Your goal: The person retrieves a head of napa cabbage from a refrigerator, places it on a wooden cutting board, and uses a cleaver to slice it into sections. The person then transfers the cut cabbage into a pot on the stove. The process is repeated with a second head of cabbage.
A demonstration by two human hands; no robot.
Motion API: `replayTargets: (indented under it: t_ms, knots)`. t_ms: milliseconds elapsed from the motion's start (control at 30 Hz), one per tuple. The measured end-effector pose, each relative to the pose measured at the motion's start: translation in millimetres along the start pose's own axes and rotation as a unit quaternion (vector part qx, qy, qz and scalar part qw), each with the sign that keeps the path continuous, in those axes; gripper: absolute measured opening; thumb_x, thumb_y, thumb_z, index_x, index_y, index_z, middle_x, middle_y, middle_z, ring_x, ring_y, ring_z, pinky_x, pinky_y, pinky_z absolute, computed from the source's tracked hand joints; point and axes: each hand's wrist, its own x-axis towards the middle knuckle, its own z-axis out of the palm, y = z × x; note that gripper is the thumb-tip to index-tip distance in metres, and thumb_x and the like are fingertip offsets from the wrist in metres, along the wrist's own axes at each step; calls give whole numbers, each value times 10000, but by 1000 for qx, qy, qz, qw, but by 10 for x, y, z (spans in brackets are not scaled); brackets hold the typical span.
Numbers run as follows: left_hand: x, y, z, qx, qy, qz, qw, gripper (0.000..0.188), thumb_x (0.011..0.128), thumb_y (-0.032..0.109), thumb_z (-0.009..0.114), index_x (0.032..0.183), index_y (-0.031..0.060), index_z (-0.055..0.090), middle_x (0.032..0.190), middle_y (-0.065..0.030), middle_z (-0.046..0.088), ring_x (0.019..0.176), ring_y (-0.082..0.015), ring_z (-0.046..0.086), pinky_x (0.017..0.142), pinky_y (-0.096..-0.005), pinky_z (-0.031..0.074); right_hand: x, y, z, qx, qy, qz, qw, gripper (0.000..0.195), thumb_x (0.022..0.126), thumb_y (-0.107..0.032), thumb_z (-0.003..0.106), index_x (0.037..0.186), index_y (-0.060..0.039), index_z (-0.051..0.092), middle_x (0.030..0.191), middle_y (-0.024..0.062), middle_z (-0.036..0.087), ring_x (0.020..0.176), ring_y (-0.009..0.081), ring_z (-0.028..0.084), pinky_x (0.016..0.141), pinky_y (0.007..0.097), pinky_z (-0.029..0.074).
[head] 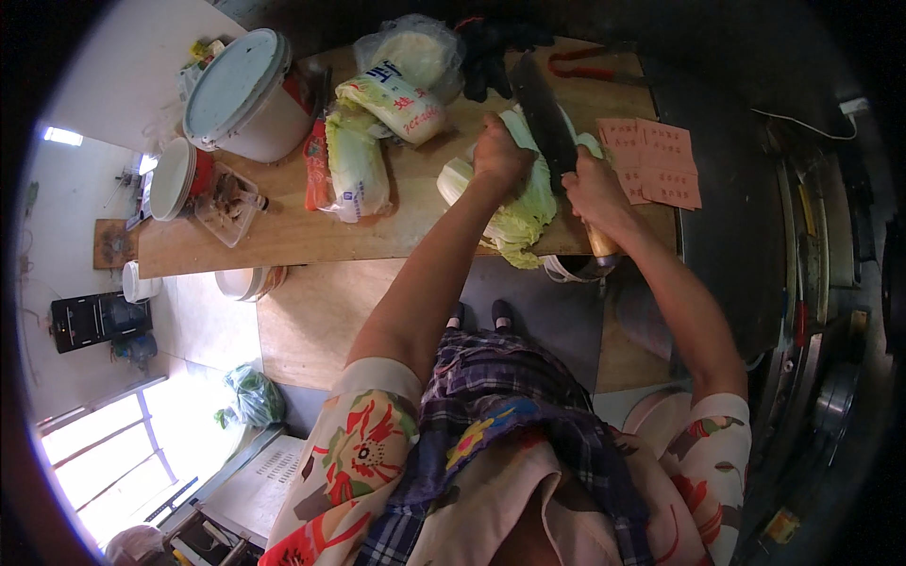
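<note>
My right hand (598,185) grips the wooden handle of a cleaver (543,117). Its dark blade points toward the back of the wooden table (417,205), alongside a napa cabbage (527,201). My left hand (501,154), fingers curled, holds the cabbage left of the blade. A pale piece of cabbage (589,143) shows to the right of the blade, partly behind my right hand. Another pale cabbage part (454,180) lies left of my left wrist; whether it is joined to the rest I cannot tell.
Wrapped napa cabbages (359,166) (396,106) lie left of my hands. Behind are dark gloves (488,53) and red-handled tongs (587,71). Pink paper slips (651,163) bearing writing lie at right. A lidded bucket (241,99) and a plastic tray (228,205) stand at left.
</note>
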Motion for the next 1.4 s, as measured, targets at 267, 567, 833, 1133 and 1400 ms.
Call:
replayTargets:
  t_ms: [267,567,833,1133,1400]
  knots:
    - [25,82,-16,-219,-61,-92,969,448,650,36,701,965,-9,385,823,-207,560,600,-308,624,482,-382,528,-230,-150,-406,-55,-34,2,998,252,805,-92,524,960,101,476,831,307,572,799,414,588,674,446,476]
    - [119,-17,45,-275,-50,-146,949,301,673,-76,547,909,-10,373,753,-194,549,426,-284,579,343,-388,472,-192,-323,-393,-83,-133,37,987,218,813,-70,492,915,122,484,781,281,580,640,339,616,587,429,479]
    - [61,14,7,-240,-56,-139,959,313,649,-60,591,889,-20,393,756,-192,575,530,-291,616,368,-400,482,-93,-335,-335,-62,-163,39,984,181,782,-14,470,888,130,500,688,232,586,519,268,607,475,391,467]
    - [153,-135,69,-46,4,3,999,370,633,52,656,944,-15,468,879,-213,602,817,-340,619,678,-396,512,20,-404,-156,-163,-126,-2,979,127,754,-19,523,749,81,601,677,194,626,586,279,628,593,394,491]
    - [91,-50,82,-5,-6,5,1000,321,670,143,633,937,4,521,962,-230,596,937,-357,584,807,-387,466,25,-368,-130,-150,-108,6,983,150,771,-40,544,850,84,574,764,216,620,699,321,625,627,419,486]
